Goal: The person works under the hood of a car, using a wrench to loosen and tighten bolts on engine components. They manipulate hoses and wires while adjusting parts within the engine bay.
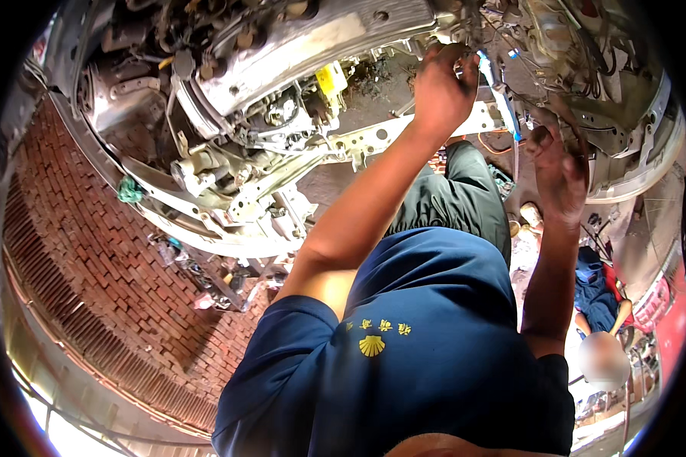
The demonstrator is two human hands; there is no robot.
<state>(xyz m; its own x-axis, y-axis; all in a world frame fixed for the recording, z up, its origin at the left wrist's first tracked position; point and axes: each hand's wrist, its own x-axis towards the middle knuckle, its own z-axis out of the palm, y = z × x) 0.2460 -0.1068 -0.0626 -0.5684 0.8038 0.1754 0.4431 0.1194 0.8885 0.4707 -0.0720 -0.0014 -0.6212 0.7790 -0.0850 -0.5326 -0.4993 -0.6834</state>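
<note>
My left hand (443, 90) reaches into the open engine bay, its fingers curled inward at the edge of the engine. Whatever they grip is too small or too hidden to name. Just right of those fingertips is a slim blue-and-silver bar (501, 95), slanting down toward my other hand; its kind is unclear. My right hand (561, 167) is raised beside the bar's lower end, with bent fingers that look apart. Nothing shows in that palm, though the fingertips are dark and partly hidden. A pale metal crossmember (381, 137) runs below my left hand.
The engine (312, 46) fills the upper left, with a yellow-labelled part (330, 79) on its side. An orange cable (495, 145) hangs by the crossmember. Brick paving (122, 259) lies left, with scattered parts (225, 286). Another person in blue clothes (596, 289) is at lower right, near a red basket (652, 305).
</note>
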